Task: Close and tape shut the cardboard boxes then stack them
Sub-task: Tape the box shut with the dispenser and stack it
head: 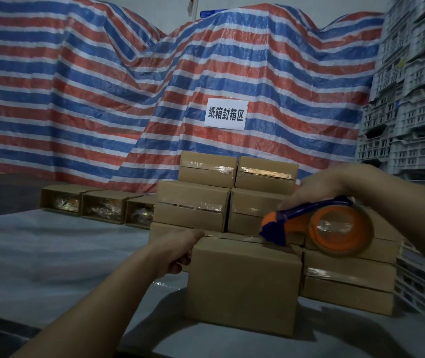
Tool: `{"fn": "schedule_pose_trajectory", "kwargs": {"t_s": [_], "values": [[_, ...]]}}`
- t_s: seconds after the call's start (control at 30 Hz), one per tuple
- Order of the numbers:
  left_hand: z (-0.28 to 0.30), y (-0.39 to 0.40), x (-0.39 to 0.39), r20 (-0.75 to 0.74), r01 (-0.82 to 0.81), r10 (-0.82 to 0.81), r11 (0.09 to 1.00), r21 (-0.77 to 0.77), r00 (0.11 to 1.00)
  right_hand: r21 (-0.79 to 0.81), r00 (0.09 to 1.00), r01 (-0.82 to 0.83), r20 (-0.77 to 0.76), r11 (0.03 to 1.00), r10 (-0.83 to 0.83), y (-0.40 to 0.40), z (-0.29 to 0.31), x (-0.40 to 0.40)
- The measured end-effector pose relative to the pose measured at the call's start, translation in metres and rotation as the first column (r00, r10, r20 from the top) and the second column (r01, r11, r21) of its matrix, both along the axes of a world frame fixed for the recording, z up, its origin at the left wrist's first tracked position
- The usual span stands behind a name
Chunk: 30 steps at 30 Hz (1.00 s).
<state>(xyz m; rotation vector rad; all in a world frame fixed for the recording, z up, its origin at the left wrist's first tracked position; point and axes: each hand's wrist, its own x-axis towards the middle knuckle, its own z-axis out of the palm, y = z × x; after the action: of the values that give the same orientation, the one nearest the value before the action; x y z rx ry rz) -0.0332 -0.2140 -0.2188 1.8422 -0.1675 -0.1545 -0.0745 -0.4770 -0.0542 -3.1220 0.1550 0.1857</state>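
Note:
A closed cardboard box [243,282] stands on the table in front of me. My left hand [180,251] grips its upper left edge, thumb on top. My right hand [322,187] holds a blue and orange tape dispenser [320,226] by its top handle. The dispenser's blade end touches the box's top seam, where clear tape runs across. Behind the box rises a stack of taped boxes [190,205], three layers high. More taped boxes [348,277] are piled at the right.
Three open boxes [103,206] with shiny contents lie on their sides at the back left of the grey table [51,254]. A striped tarp [103,99] with a white paper sign [225,114] hangs behind. Grey plastic crates [408,99] tower at the right.

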Motion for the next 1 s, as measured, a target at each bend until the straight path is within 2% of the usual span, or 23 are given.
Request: {"fn": "schedule_pose_trajectory", "kwargs": {"t_s": [0.13,0.2,0.23,0.3,0.37,0.43,0.5,0.57,0.63,0.87,1.0], "values": [[0.002,-0.001,-0.007,-0.013,-0.017,0.018,0.999,0.044,1.0,-0.03,0.996,0.048,0.078,0.998,-0.045,-0.02,-0.015,0.004],[0.01,0.0,-0.011,0.029,-0.05,0.046,0.985,0.168,0.999,-0.023,0.997,0.044,0.067,0.999,-0.042,-0.021,-0.017,0.005],[0.015,-0.001,-0.012,0.091,-0.079,0.056,0.96,0.268,0.994,-0.021,0.997,0.049,0.066,0.999,-0.048,-0.021,-0.018,0.004],[0.027,-0.007,-0.016,0.309,-0.203,0.068,0.88,0.429,0.949,-0.018,0.996,0.063,0.07,0.998,-0.062,-0.022,-0.019,0.004],[0.037,-0.023,-0.02,0.549,-0.342,0.035,0.814,0.469,0.835,-0.009,0.996,0.065,0.066,0.998,-0.064,-0.024,-0.02,0.005],[0.044,-0.045,-0.029,0.648,-0.345,-0.089,0.787,0.512,0.757,0.004,0.996,0.064,0.058,0.998,-0.064,-0.023,-0.02,0.005],[0.045,-0.067,-0.035,0.551,-0.196,-0.24,0.763,0.616,0.799,0.006,0.997,0.062,0.047,0.998,-0.062,-0.022,-0.019,0.006],[0.044,-0.08,-0.038,0.349,-0.011,-0.373,0.669,0.743,0.86,0.004,0.997,0.063,0.041,0.998,-0.063,-0.023,-0.018,0.006],[0.044,-0.083,-0.037,0.25,0.065,-0.435,0.592,0.803,0.865,0.005,0.997,0.059,0.042,0.998,-0.059,-0.025,-0.017,0.006],[0.047,-0.075,-0.039,0.244,0.053,-0.483,0.523,0.851,0.841,0.015,0.996,0.02,0.084,1.0,-0.022,-0.051,-0.007,-0.006],[0.047,-0.074,-0.034,0.222,0.09,-0.463,0.561,0.823,0.858,0.027,0.997,0.037,0.07,0.999,-0.038,-0.082,-0.018,-0.025]]}}
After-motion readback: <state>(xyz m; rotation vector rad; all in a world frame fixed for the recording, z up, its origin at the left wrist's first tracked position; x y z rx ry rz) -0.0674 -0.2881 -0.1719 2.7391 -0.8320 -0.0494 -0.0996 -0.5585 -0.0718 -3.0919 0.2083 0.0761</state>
